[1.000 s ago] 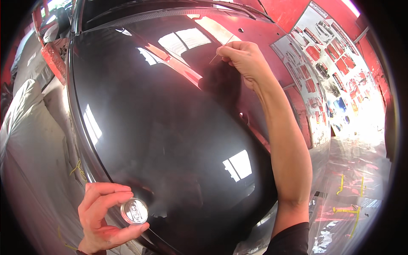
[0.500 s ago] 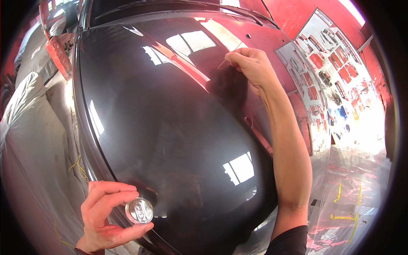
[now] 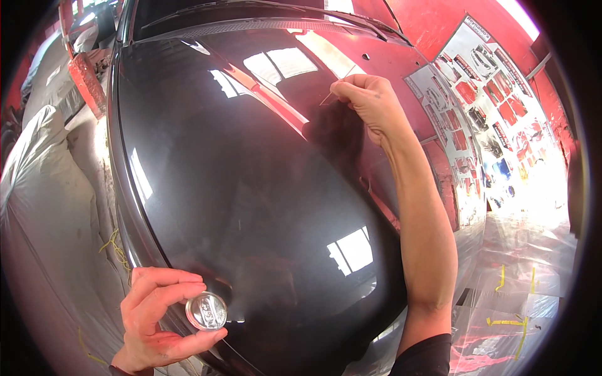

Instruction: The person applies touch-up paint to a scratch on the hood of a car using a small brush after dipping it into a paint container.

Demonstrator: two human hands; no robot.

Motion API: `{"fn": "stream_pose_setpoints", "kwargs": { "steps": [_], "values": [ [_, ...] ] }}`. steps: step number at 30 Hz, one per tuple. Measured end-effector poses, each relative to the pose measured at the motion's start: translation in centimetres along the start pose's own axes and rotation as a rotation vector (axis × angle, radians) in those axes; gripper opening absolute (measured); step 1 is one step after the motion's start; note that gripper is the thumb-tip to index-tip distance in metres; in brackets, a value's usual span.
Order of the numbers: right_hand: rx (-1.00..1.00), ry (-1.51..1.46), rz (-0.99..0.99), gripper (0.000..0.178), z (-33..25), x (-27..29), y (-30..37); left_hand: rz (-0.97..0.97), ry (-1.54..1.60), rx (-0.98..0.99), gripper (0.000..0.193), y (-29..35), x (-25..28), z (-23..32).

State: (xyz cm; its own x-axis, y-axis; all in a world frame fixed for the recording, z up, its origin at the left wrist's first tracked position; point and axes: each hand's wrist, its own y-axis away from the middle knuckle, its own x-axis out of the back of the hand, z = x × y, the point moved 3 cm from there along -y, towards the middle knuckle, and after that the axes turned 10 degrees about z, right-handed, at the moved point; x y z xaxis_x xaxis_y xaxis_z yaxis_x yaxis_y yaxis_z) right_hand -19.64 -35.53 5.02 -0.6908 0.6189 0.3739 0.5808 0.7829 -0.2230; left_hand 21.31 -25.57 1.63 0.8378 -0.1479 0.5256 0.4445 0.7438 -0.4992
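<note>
A glossy black car hood [image 3: 251, 200] stretches out beneath both my hands, with bright window reflections on it. At the lower left my left hand [image 3: 150, 316] grips a small round silvery container [image 3: 209, 311] by its rim, between thumb and fingers. Its round face is turned up, and I cannot tell what is in it. My right hand [image 3: 373, 103] reaches over the far right part of the hood. Thumb and fingertips there pinch a thin needle-like stick [image 3: 325, 99], its lower end pointing at the paint. Whether that end touches the hood I cannot tell.
Wiper arms [image 3: 351, 19] lie beyond the hood's far edge. Along the left stands something draped in a pale cover [image 3: 50, 207]. A red post [image 3: 86, 84] leans behind it. Posters [image 3: 501, 106] hang on the red wall at right, above clear plastic sheeting [image 3: 501, 250].
My right hand and forearm have shifted very slightly left, still pinching the thin stick. The left hand and its round container have hardly moved.
</note>
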Motion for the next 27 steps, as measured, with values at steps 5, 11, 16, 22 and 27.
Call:
{"fn": "stream_pose_setpoints", "kwargs": {
  "steps": [5,11,16,22,27],
  "values": [
    [0.026,-0.037,0.003,0.017,-0.7,-0.1,0.5,-0.002,0.000,0.003,0.050,0.0,0.1,0.0],
    [-0.006,0.003,-0.015,0.017,-0.4,0.0,0.3,-0.006,0.002,0.009,0.050,0.0,0.1,0.0],
    [0.008,-0.008,-0.026,0.017,-0.7,0.0,0.4,-0.005,-0.004,0.005,0.050,0.0,0.2,0.1],
    [-0.007,-0.106,-0.029,0.017,-0.9,1.0,0.5,-0.003,-0.009,0.003,0.049,-0.2,0.0,0.2],
    [0.086,-0.113,-0.022,0.016,-4.7,2.1,3.7,0.017,-0.005,-0.042,0.050,-0.1,0.8,1.3]
  ]
}}
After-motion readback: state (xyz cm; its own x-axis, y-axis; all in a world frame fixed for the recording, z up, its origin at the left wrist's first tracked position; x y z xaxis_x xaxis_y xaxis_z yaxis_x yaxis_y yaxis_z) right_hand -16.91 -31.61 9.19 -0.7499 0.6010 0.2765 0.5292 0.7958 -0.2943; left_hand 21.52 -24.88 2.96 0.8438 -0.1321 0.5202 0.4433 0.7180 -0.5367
